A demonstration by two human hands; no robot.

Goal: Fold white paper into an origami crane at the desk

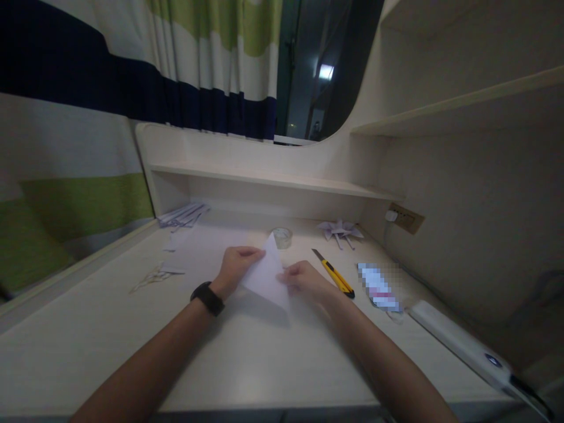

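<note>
A sheet of white paper (269,276) is held up, tilted, over the middle of the desk, with one corner pointing away from me. My left hand (238,267) pinches its left edge close to that far corner; a black watch sits on this wrist. On the opposite edge, my right hand (304,279) grips the paper between thumb and fingers. Just behind the paper stands a roll of clear tape (282,237). To the right of my right hand lies a yellow utility knife (333,273) with its blade showing.
Folded paper pieces (340,230) lie at the back right, and a stack of folded strips (184,215) at the back left. Thin sticks (150,277) rest on the left. A phone (379,288) and a long white lamp-like bar (458,341) lie on the right. A shelf (264,178) spans the back.
</note>
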